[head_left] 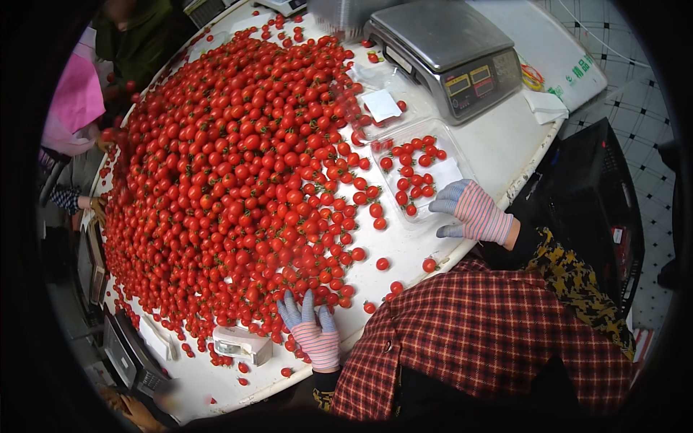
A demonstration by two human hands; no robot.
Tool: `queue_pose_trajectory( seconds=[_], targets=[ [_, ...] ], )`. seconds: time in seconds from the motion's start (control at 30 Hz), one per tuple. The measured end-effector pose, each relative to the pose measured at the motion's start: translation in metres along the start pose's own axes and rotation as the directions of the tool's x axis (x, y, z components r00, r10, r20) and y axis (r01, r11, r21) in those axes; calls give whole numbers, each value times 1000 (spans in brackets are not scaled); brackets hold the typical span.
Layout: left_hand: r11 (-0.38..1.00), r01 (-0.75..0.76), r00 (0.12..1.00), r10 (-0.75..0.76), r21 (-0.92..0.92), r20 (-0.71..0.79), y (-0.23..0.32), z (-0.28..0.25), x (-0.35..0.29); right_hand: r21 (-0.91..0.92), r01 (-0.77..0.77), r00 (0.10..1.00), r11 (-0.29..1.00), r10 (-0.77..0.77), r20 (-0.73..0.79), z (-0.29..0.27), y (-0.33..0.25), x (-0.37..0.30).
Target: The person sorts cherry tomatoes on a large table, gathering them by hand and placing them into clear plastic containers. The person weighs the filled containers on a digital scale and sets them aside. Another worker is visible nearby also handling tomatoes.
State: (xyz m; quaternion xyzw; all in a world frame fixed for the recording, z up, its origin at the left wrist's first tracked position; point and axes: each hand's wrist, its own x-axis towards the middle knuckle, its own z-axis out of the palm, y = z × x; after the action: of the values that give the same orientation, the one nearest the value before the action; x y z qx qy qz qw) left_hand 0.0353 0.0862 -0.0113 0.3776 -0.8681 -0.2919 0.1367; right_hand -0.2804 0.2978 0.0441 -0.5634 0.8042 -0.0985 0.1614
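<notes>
Red cherry tomatoes [216,173]: heaped across white surface [404,252], some inside clear tray [452,149] | left grip [315,335]: gloved, fingers spread wide at heap's near edge | right grip [478,213]: gloved, thumb parted from fingers beside tray's near corner, contact unclear | scale [444,32]: beyond tray

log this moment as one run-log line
left hand: open at tomato pile's near edge | right hand: open beside clear tray, contact unclear | clear tray: holds some tomatoes | scale: beyond tray
</notes>
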Motion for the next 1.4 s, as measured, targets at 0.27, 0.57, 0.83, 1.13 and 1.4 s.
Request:
queue_pose_trajectory(
  seconds=[0.27,0.57,0.83,1.13,1.4],
  targets=[
    [983,-94,986,70,156,153,12,-5,4,-68,-39,998,997,36,-51,23,16,-11],
    [865,-269,898,66,424,436,16,1,7,230,417,884,879,-451,121,48,-82,43],
    [895,176,978,-205,-410,-27,9,-5,-37,123,218,976,968,-218,-16,63,-112,133],
    [-239,472,656,-548,-848,520,-6,-22,-71,244,113,979,963,-66,-191,79,-96,151],
    [-592,369,720,-306,-717,623,4,1,-34,272,91,995,958,-74,-73,86,-121,157]
  ],
)
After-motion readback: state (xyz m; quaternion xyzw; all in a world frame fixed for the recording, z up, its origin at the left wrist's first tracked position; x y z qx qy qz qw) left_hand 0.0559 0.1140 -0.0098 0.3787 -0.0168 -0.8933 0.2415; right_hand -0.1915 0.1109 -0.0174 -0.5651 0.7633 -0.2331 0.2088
